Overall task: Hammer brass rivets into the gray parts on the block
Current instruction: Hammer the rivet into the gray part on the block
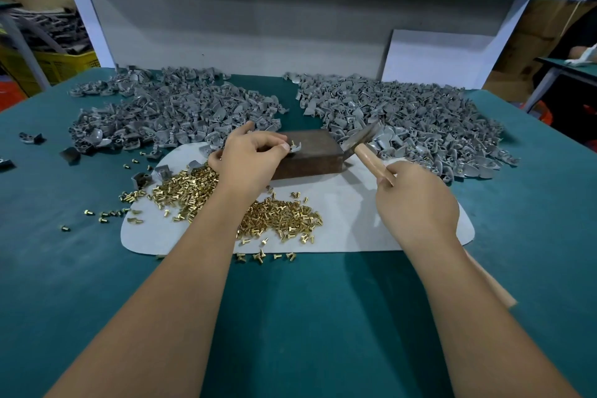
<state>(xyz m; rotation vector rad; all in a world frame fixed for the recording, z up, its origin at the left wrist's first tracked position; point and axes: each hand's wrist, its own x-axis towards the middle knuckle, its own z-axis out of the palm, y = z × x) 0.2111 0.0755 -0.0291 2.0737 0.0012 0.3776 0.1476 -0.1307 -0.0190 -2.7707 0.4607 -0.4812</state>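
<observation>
A dark brown block (315, 155) stands on a white mat (349, 220) in the middle of the green table. On its top left edge lies a gray part (296, 149) with a brass rivet (292, 143) standing in it. My left hand (252, 158) pinches that part and rivet against the block. My right hand (416, 200) grips the wooden handle of a hammer (361, 142). The hammer's metal head hangs tilted just past the block's right end. Loose brass rivets (277, 216) lie heaped on the mat under my left forearm.
Two wide heaps of gray parts lie behind the block, one at left (168, 113) and one at right (410, 119). A few stray parts and rivets (106, 213) dot the table's left side. A white shelf frame (290, 10) closes the back. A yellow crate (61, 64) stands far left.
</observation>
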